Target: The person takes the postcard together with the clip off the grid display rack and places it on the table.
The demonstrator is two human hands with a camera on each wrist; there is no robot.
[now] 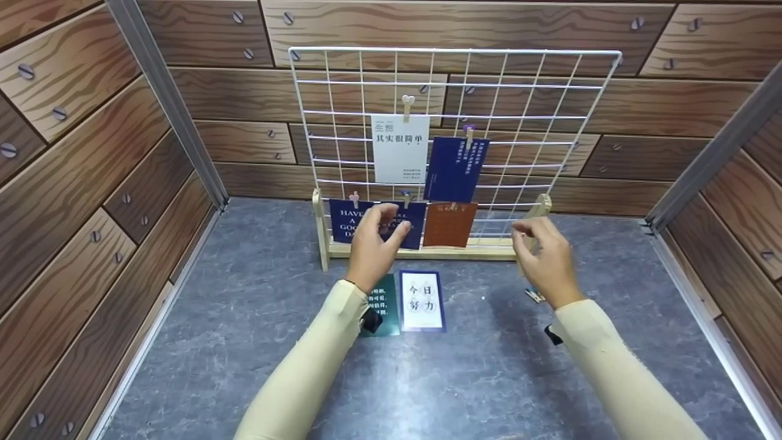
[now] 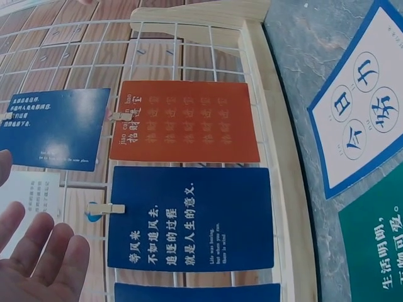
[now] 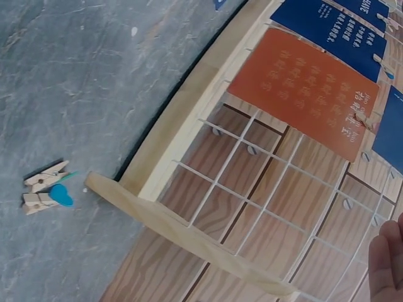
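My left hand [image 1: 372, 244] hovers before the lower cards of a white wire grid rack [image 1: 525, 113], its fingers loosely bent and holding nothing. It partly covers a navy card reading "HAVE A GOOD DAY" [image 1: 342, 227] and another navy card [image 2: 189, 220] beside it. My right hand [image 1: 548, 260] is raised near the rack's right wooden foot, fingers bent towards the thumb; nothing shows in its grasp. An orange card [image 1: 450, 226], a white card [image 1: 400, 159] and a higher navy card [image 1: 453, 172] also hang on the grid, held by small clothespins.
On the grey surface before the rack lie a green card [image 1: 386, 318], partly under my left wrist, and a blue-bordered white card [image 1: 423, 302]. Two small wooden clothespins [image 3: 39, 202], one with a blue heart, lie by the rack's right foot. Wood-patterned walls surround the surface.
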